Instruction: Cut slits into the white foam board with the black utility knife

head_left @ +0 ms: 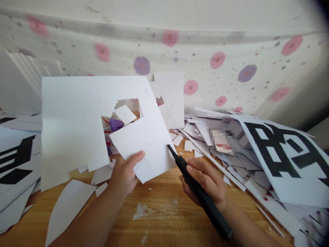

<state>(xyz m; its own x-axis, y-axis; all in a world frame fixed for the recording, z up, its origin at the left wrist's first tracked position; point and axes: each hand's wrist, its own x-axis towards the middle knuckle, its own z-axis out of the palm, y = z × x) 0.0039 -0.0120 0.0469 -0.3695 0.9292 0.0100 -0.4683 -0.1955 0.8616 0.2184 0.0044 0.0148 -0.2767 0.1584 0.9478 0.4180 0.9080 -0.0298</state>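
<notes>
A large white foam board (74, 113) with an irregular cut-out opening stands raised above the table. My left hand (125, 171) grips its lower edge, thumb on the front face and the other fingers hidden behind. Fine cut lines run across the lower right part of the board. In my right hand (205, 178) is a black utility knife (200, 195), its handle slanting down to the right. The blade tip is close to the board's right edge; whether it touches I cannot tell. Through the opening shows a purple object (116, 124).
White offcuts (195, 130) pile up at the right on the wooden table (159, 212). A sheet with black characters (282, 154) lies on them. More printed sheets (17, 154) lie at left. Another white board (172, 99) leans against the flowered curtain (200, 51).
</notes>
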